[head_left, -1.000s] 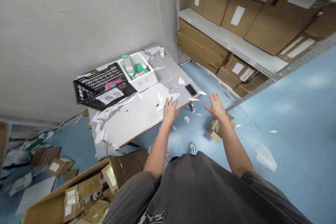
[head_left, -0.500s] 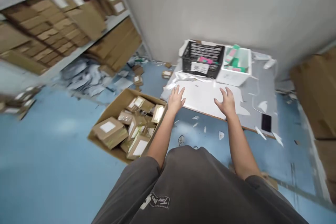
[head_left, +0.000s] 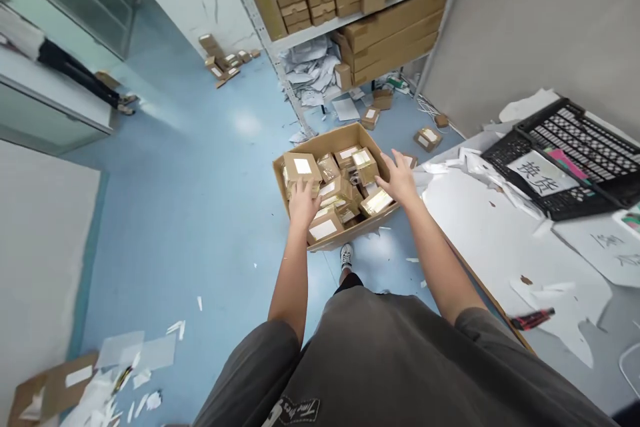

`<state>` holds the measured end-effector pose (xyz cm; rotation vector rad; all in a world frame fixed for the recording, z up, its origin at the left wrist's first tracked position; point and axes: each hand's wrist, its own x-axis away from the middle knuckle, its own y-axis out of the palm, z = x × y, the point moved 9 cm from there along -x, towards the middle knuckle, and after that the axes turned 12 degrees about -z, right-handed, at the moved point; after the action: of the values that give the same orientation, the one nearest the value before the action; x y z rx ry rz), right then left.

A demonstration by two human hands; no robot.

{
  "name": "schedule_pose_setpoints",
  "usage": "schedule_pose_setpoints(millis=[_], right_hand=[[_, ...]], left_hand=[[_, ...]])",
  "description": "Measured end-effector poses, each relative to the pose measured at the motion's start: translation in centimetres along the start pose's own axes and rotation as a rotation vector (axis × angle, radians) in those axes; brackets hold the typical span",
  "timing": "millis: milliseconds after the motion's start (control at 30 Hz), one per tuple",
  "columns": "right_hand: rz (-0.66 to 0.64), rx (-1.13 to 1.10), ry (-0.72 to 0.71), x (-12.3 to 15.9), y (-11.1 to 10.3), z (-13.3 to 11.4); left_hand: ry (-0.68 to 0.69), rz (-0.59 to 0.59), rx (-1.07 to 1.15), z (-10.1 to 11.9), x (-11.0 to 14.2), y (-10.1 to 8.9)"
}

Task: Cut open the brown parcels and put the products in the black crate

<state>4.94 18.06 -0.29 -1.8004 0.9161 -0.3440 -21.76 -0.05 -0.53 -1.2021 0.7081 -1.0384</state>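
An open cardboard carton (head_left: 299,147) stands on the blue floor ahead of me, filled with several small brown parcels bearing white labels. My left hand (head_left: 303,201) hovers over the carton's near left side, fingers spread, close to a labelled parcel (head_left: 301,169). My right hand (head_left: 397,177) is stretched out above the carton's right side, fingers apart, near another small parcel (head_left: 377,201). Neither hand holds anything.
A white table (head_left: 495,240) to my right carries a black plastic crate (head_left: 560,160), paper scraps and a red-black cutter (head_left: 532,318). Metal shelving (head_left: 345,0) stacked with cartons stands behind the open carton. Loose parcels and paper litter the floor. A person's legs show far left.
My view has swung left from the table to the carton on the floor. Both hands left the table edge and now reach over the carton.
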Motion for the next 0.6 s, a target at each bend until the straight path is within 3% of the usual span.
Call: schedule_pose_setpoints(millis=[167,333,500,600], right_hand=[[-0.171,-0.005,-0.068,-9.5,8.7,-6.6],[-0.456,-0.01,-0.016,-16.7,22.0,-8.6],[-0.787,0.003,0.096,-19.1,35.8,-8.4],[-0.888,-0.057,0.137,-19.0,40.9,-8.4]], left_hand=[[-0.177,-0.059,0.106,-10.9,-4.6,2.4],[-0.291,-0.233,0.19,-19.4,-11.3,8.5],[-0.348,-0.386,0.237,-24.0,-15.7,15.5],[-0.299,-0.348,0.273,-24.9,-16.9,17.2]])
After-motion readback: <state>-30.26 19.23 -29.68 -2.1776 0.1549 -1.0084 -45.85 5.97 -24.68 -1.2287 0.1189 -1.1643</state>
